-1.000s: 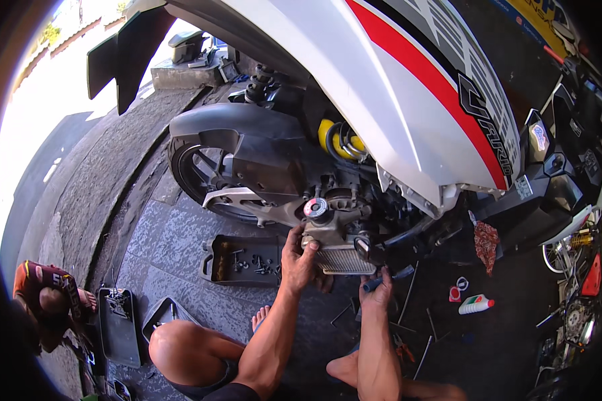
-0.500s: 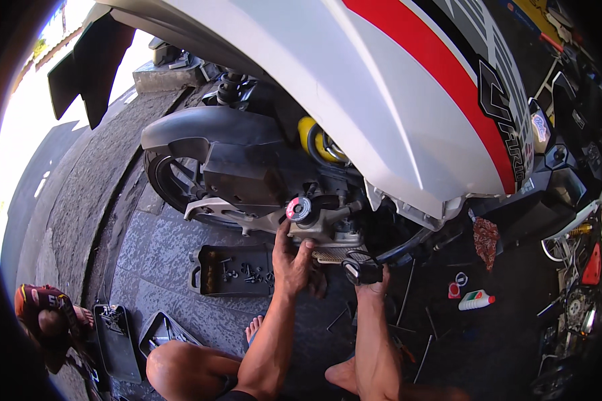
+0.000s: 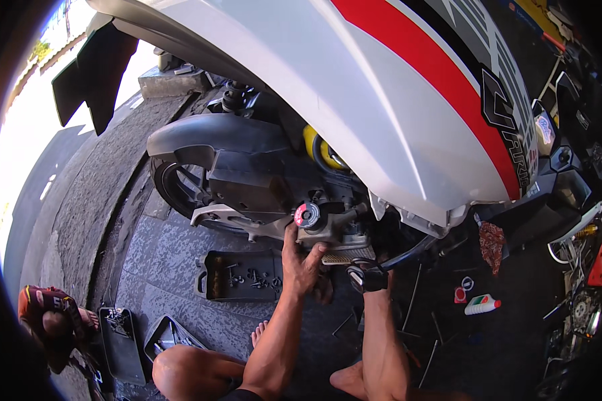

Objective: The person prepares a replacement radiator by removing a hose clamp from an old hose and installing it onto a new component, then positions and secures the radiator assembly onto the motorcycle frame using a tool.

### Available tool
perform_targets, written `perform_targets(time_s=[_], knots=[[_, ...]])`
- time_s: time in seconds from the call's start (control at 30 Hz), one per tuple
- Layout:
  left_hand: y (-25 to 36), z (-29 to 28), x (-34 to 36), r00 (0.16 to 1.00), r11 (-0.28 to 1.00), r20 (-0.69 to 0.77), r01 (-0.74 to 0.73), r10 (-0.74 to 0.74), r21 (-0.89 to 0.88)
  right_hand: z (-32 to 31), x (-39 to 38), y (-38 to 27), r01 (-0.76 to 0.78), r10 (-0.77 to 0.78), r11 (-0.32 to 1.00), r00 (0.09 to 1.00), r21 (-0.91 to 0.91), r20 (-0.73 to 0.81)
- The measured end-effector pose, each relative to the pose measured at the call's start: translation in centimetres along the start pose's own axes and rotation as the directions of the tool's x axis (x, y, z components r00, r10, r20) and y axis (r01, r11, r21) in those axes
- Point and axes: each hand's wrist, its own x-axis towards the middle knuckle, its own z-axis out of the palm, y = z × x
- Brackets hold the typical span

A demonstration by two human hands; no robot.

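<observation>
A radiator [image 3: 347, 256] with a metal grille sits low on the side of a white scooter [image 3: 381, 100]. Above its left end is a round cap [image 3: 307, 216] with a red and dark label. My left hand [image 3: 302, 264] grips the radiator's left end, the index finger reaching up beside the cap and the thumb lying at the near edge. My right hand [image 3: 380, 266] is at the radiator's lower right corner, its fingers hidden in dark shadow. A black band with a round device [image 3: 358, 279] circles that wrist.
A black tray [image 3: 211, 294] of bolts lies left of my left arm. Farther left are tool trays [image 3: 124, 354] and a seated person [image 3: 50, 317]. A white bottle [image 3: 481, 305], a patterned rag [image 3: 491, 247] and thin rods [image 3: 429, 361] lie to the right, beside scattered parts [image 3: 582, 301].
The whole view has shifted slightly, so things sit a little farther right and lower. My left hand keeps its place on the radiator. My right wrist has turned slightly.
</observation>
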Motion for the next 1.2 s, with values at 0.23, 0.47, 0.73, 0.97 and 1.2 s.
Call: perform_targets(time_s=[0.23, 0.47, 0.73, 0.97, 1.2], knots=[[0.1, 0.0, 0.0, 1.000, 0.996, 0.013, 0.020, -0.019, -0.087, -0.5, 0.0, 0.0, -0.007, 0.007, 1.000, 1.000, -0.006, 0.005], [-0.6, 0.1, -0.2, 1.000, 0.994, -0.003, -0.015, 0.015, -0.108, 1.3, -0.2, -0.2, -0.001, -0.001, 0.999, 0.999, 0.039, 0.052], [-1.9, -0.1, 0.2, 0.998, 0.988, -0.025, -0.056, 0.053, -0.141, 2.9, -5.1, -2.1, 0.116, -0.227, 0.849, 0.961, -0.516, -0.157], [-2.6, 0.6, 0.1, 0.993, 0.993, -0.094, -0.084, 0.075, -0.087, 4.8, -10.2, -6.7, 0.068, -0.029, 0.975, 0.983, -0.212, 0.180], [-2.9, 0.4, 0.1, 0.993, 0.989, -0.087, -0.090, 0.081, -0.113, 6.8, -9.1, -10.6, 0.082, 0.043, 0.927, 0.945, -0.365, 0.323]])
